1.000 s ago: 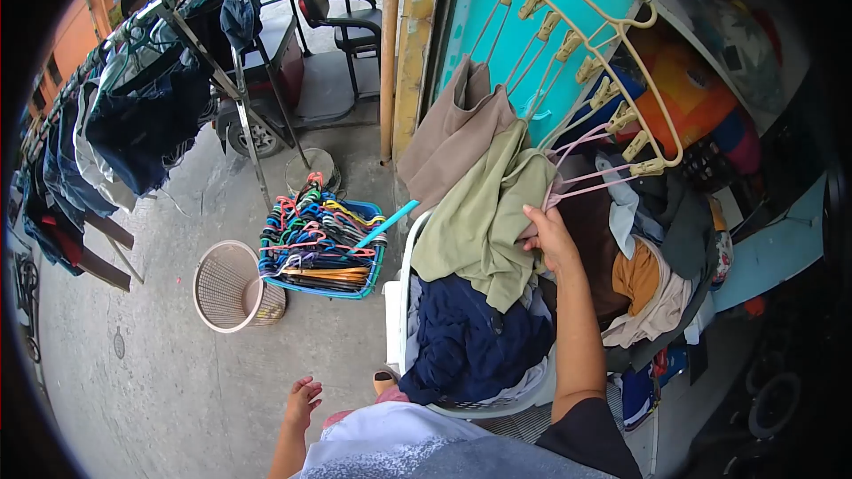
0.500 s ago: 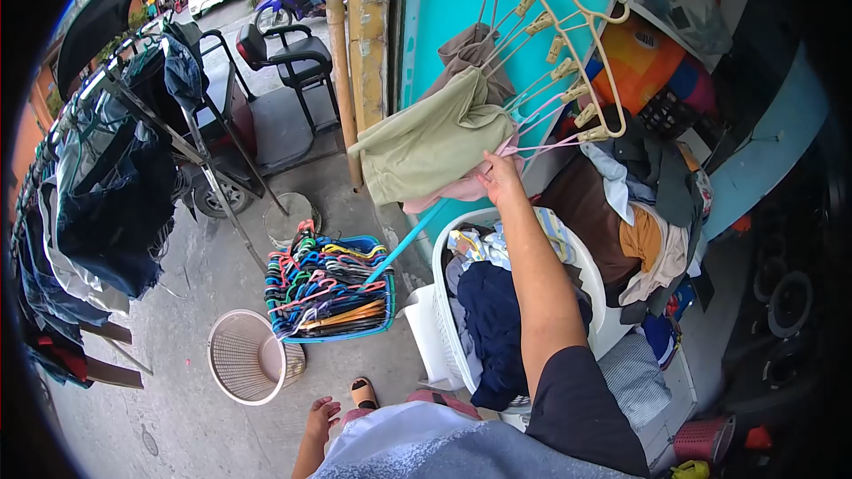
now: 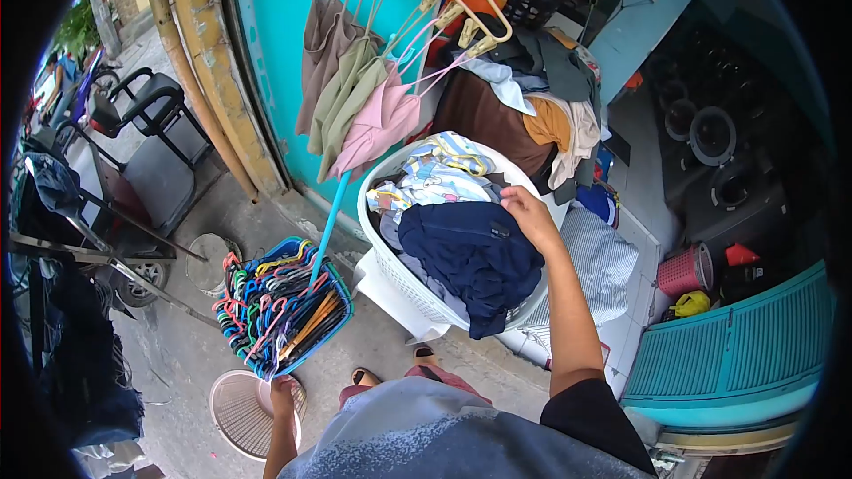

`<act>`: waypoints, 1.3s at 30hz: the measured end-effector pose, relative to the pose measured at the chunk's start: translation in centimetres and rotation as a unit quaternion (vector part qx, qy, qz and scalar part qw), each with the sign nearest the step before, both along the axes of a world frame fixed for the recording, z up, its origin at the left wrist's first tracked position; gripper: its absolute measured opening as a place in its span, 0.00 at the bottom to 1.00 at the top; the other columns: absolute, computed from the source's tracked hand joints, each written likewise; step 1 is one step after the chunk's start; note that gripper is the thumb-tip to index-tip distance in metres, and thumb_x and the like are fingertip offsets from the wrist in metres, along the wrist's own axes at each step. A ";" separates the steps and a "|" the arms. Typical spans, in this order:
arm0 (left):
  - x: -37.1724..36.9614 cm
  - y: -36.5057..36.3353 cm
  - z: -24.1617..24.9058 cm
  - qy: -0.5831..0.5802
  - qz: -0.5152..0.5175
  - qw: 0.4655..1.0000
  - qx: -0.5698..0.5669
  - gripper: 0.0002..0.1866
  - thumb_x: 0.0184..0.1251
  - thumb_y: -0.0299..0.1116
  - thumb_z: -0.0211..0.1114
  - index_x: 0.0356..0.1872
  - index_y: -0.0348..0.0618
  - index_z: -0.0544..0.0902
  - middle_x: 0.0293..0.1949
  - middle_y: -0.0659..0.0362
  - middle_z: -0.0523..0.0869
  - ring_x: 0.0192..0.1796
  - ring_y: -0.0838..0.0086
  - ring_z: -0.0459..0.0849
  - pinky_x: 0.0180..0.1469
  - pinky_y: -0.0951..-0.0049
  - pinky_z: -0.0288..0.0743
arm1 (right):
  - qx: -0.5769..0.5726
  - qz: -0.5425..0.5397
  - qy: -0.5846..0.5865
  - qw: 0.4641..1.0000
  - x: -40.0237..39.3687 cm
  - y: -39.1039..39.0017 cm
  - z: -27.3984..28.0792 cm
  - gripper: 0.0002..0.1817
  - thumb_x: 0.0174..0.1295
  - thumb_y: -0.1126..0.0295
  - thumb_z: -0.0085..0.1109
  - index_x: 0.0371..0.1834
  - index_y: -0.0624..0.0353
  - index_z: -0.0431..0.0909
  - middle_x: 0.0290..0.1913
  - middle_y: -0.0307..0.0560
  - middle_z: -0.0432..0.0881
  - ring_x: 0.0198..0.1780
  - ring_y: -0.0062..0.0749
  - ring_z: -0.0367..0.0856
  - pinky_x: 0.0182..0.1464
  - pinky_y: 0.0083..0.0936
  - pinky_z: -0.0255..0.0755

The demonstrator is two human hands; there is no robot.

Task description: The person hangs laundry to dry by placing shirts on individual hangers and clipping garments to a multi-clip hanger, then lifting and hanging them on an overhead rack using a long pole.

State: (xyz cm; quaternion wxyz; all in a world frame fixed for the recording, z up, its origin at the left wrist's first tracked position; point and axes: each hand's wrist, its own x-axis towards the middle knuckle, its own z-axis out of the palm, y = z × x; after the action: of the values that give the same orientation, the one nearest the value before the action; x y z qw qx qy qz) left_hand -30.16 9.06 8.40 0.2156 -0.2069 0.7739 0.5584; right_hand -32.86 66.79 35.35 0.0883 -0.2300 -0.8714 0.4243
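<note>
My right hand (image 3: pixel 527 211) is over the right side of a white laundry basket (image 3: pixel 388 270), fingers apart and slightly bent, nothing in them. Below it lies a bunched navy garment (image 3: pixel 461 253), with a striped, printed cloth (image 3: pixel 439 168) beside it in the basket. My left hand (image 3: pixel 282 387) hangs low by the near corner of a blue basket of hangers (image 3: pixel 284 306). Its fingers look loose and partly hidden, and I see nothing in it. Pink (image 3: pixel 377 124), olive (image 3: pixel 348 98) and brown (image 3: pixel 324 58) garments hang from a cream clip hanger (image 3: pixel 484 0).
An empty beige wicker-pattern bin (image 3: pixel 244 412) stands by my left hand. A heap of clothes (image 3: pixel 555 124) lies beyond the laundry basket. Clothes on a rack (image 3: pixel 80 355) are at left, a black chair (image 3: pixel 160 102) behind. A turquoise louvred door (image 3: pixel 728 346) is at right.
My right hand has left the hanging garments and come back to the laundry basket. The olive and pink garments now hang down. The view has turned to the right.
</note>
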 end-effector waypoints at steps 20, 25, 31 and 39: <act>-15.9 39.6 31.0 0.343 -0.547 0.741 0.185 0.14 0.56 0.28 0.60 0.43 0.38 0.73 0.35 0.59 0.78 0.39 0.77 0.74 0.45 0.79 0.67 | 0.140 0.134 0.192 0.962 3.4 2.1 12.3 0.18 0.47 0.64 0.63 0.39 0.57 0.69 0.35 0.45 0.77 0.38 0.33 0.78 0.40 0.25 0.68; -18.1 39.0 38.1 0.444 -0.535 0.716 0.064 0.09 0.58 0.29 0.59 0.39 0.40 0.74 0.33 0.60 0.77 0.39 0.77 0.75 0.45 0.80 0.67 | 0.306 0.239 -0.011 0.922 2.3 4.6 17.2 0.20 0.42 0.69 0.62 0.40 0.56 0.68 0.38 0.49 0.78 0.40 0.44 0.77 0.42 0.32 0.70; -16.4 36.7 50.8 0.553 -0.403 0.727 0.060 0.09 0.60 0.31 0.57 0.40 0.41 0.74 0.33 0.67 0.75 0.39 0.86 0.71 0.44 0.86 0.65 | 0.218 0.186 0.240 0.928 2.4 7.7 27.8 0.12 0.45 0.74 0.56 0.35 0.56 0.70 0.28 0.35 0.74 0.32 0.20 0.72 0.37 0.17 0.66; -15.8 37.4 61.0 0.753 -0.188 0.630 -0.025 0.12 0.58 0.37 0.57 0.31 0.36 0.75 0.23 0.59 0.75 0.29 0.79 0.73 0.33 0.78 0.68 | 0.181 0.059 0.517 0.835 0.1 7.4 38.6 0.05 0.50 0.73 0.56 0.30 0.58 0.72 0.27 0.34 0.73 0.31 0.18 0.71 0.37 0.14 0.64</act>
State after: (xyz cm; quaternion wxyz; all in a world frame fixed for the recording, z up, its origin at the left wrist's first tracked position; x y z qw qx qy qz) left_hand -45.94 46.51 69.36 -0.3470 0.4300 0.7027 0.4481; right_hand -32.72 74.18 73.93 0.5403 0.0950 -0.7724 0.3201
